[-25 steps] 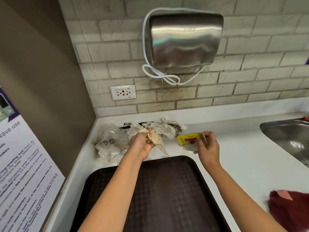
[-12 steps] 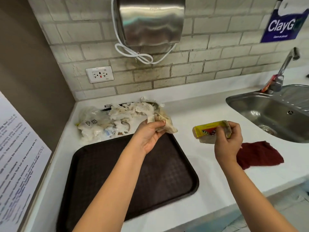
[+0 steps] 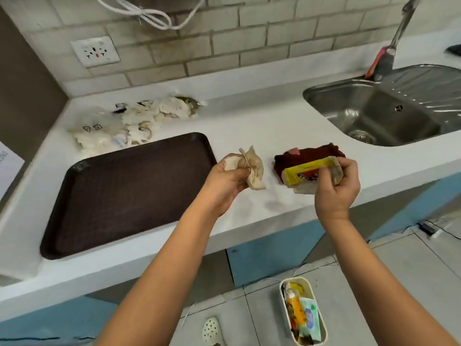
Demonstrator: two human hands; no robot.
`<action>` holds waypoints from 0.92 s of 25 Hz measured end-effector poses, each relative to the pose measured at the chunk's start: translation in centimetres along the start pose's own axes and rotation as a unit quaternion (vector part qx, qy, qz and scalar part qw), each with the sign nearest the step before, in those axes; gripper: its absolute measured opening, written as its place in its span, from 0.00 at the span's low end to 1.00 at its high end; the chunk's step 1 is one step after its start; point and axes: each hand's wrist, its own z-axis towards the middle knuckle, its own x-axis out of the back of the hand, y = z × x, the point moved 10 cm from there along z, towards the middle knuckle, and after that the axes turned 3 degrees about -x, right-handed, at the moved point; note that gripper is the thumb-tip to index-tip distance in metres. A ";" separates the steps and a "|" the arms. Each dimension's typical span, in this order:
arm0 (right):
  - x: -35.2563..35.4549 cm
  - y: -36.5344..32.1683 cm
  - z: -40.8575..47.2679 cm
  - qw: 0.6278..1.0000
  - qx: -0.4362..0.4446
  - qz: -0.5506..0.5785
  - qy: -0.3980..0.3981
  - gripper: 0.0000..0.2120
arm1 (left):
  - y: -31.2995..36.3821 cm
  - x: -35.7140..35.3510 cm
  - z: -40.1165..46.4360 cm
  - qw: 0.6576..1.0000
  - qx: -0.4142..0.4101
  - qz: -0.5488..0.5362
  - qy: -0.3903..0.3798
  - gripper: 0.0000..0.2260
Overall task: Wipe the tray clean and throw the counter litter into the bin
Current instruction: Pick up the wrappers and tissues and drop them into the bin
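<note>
**Two pieces in hand, the heap still waiting**

Nearest, on the tiled floor, stood the small oval cream plastic bin (image 3: 303,313), already holding crumpled yellow and pale green wrappers, so some litter had evidently gone in; it sat below the table edge, roughly beneath the right arm. Above it the left hand (image 3: 224,182) was clamped round a crumpled beige paper napkin (image 3: 252,169), soft and creased into a loose knot; the right hand (image 3: 336,186) pinched a yellow printed packet with a torn clear film end (image 3: 303,174), glossy and flat-sided, its fingers curled round the far end; both pieces were held over the front of the white smooth table (image 3: 249,126), not yet over the bin. Just behind the right hand lay a dark red cloth (image 3: 321,152), bunched and fuzzy, probably meant for wiping. To the left the dark brown rectangular plastic tray (image 3: 129,191), with rounded corners and a fine dimpled surface, lay bare on the table; whether it had been wiped I could not tell. Farther back, near the corner, a heap of stained white tissues and thin crinkled clear plastic (image 3: 129,126) remained to be cleared; I judged the task under halfway. Far right sat the stainless steel sink (image 3: 374,113).
</note>
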 end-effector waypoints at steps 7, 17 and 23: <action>14.5 7.6 -3.3 0.996 -0.062 -0.054 0.037 0.04 | -15.9 -6.1 -6.4 0.981 0.172 0.085 -0.017 0.16; 27.6 29.9 -19.5 0.882 -0.410 -0.226 0.046 0.15 | -39.5 -6.2 -8.8 0.915 0.400 0.048 -0.005 0.19; 29.7 40.5 -24.7 0.829 -0.484 -0.278 0.020 0.06 | -51.1 -7.1 -5.0 0.904 0.411 0.110 -0.051 0.15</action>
